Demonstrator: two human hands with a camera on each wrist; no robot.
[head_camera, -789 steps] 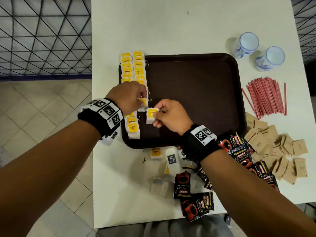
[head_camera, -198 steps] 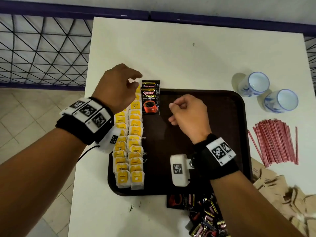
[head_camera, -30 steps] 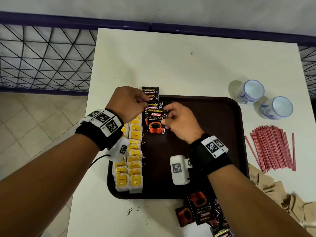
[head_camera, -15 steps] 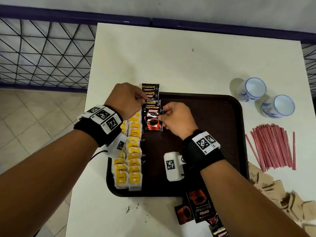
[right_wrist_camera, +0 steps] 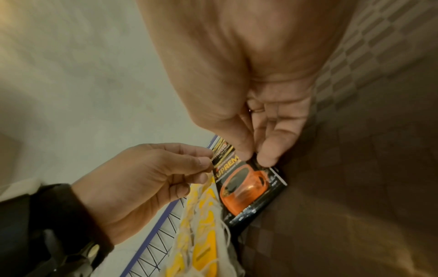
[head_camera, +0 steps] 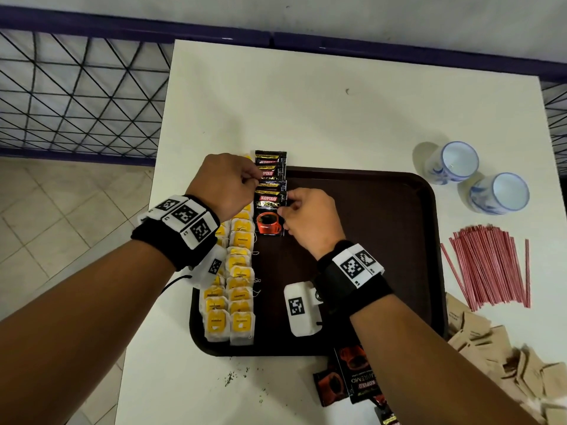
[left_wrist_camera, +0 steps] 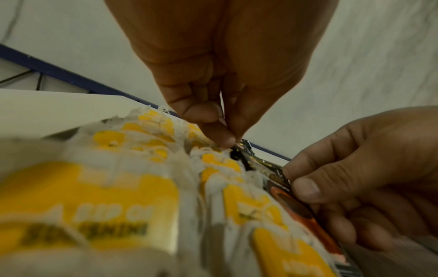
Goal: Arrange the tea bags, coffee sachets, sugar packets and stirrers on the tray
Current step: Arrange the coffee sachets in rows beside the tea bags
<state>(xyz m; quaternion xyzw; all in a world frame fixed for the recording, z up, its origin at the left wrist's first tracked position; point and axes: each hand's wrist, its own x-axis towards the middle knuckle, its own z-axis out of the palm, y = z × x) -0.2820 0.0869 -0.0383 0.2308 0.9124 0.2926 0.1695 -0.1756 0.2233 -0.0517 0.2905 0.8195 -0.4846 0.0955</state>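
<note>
A dark brown tray point(head_camera: 383, 228) lies on the white table. Two rows of yellow tea bags point(head_camera: 237, 280) run down its left side. Beside them a column of black coffee sachets point(head_camera: 270, 167) overlaps from the tray's far edge. The nearest sachet point(head_camera: 269, 216) point(right_wrist_camera: 249, 187) is held at both sides: my left hand point(head_camera: 251, 180) pinches its upper left edge, my right hand point(head_camera: 283, 207) pinches its right edge between thumb and forefinger point(right_wrist_camera: 270, 150). In the left wrist view my left fingertips point(left_wrist_camera: 222, 138) meet at the sachet's corner above blurred tea bags point(left_wrist_camera: 94, 196).
More coffee sachets point(head_camera: 352, 381) lie off the tray's near edge. Red stirrers point(head_camera: 491, 268) and brown sugar packets point(head_camera: 503, 360) sit to the right on the table, two blue-white cups point(head_camera: 478, 179) at the far right. A railing runs along the left.
Both hands have stayed on the front sachet, shifting it slightly into line over the sachets behind it. The column grew since several seconds ago.
</note>
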